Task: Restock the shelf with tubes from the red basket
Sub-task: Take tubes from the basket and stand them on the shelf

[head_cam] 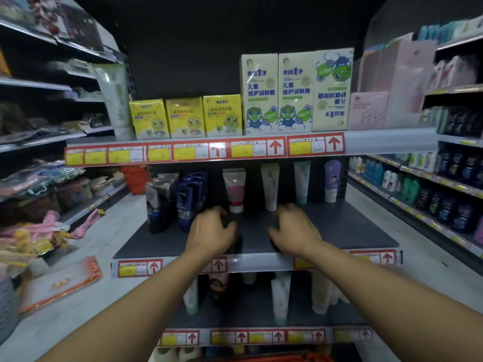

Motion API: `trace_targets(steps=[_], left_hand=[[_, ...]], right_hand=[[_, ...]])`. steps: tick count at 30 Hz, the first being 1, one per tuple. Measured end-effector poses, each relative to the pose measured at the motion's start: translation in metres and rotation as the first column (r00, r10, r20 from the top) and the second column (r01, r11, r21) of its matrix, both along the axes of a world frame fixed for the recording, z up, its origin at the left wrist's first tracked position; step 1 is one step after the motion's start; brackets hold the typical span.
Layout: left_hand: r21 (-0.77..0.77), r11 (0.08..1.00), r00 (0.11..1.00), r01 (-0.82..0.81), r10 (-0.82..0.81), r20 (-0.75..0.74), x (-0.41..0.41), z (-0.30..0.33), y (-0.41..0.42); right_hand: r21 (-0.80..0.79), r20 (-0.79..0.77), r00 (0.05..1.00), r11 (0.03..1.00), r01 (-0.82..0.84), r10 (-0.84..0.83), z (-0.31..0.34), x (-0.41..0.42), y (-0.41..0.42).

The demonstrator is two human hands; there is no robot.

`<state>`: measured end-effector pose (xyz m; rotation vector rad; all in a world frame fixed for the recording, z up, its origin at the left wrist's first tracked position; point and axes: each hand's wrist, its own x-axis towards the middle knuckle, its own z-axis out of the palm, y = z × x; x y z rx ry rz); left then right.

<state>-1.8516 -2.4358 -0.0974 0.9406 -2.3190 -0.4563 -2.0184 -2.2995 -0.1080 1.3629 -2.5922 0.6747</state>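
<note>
The dark middle shelf (339,231) holds a row of upright tubes at the back: a pink and white tube (236,190), a pale green tube (270,186), a white and teal tube (302,181) and a purple tube (332,180). Several dark blue tubes (188,197) stand at its left. My left hand (211,231) hovers over the shelf's front with curled fingers; a dark blurred shape lies at its fingertips. My right hand (295,231) hovers beside it, fingers spread and curled, nothing visible in it. A strip of the red basket (261,357) shows at the bottom edge.
Yellow and pale boxes (258,95) fill the shelf above. More pale tubes (281,299) stand on the shelf below. Side aisles run left and right with stocked shelves, and an orange-red basket (136,178) sits on the floor at the back left.
</note>
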Motion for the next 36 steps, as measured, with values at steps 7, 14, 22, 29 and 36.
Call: trace_targets(steps=[7, 14, 22, 29, 36], left_hand=[[-0.042, 0.999, 1.0, -0.002, 0.003, 0.026, 0.031, -0.001, 0.024], [-0.073, 0.997, 0.999, -0.004, 0.008, 0.054, 0.053, -0.005, 0.042], [-0.092, 0.996, 0.988, -0.011, 0.025, 0.152, 0.071, -0.031, 0.065], [-0.017, 0.999, 0.971, 0.031, -0.027, 0.237, 0.082, -0.083, 0.078], [0.079, 0.996, 0.938, 0.039, -0.063, 0.34, 0.086, -0.146, 0.079]], right_hand=[[-0.022, -0.03, 0.999, 0.999, -0.029, 0.028, 0.004, 0.031, 0.024], [-0.03, -0.04, 0.998, 0.998, -0.054, 0.052, -0.004, 0.053, 0.042], [-0.053, -0.021, 0.998, 0.996, -0.066, 0.065, -0.035, 0.076, 0.056], [-0.028, 0.063, 0.994, 0.996, -0.09, 0.092, -0.09, 0.096, 0.065], [0.085, 0.165, 0.983, 0.992, -0.096, 0.081, -0.154, 0.101, 0.072]])
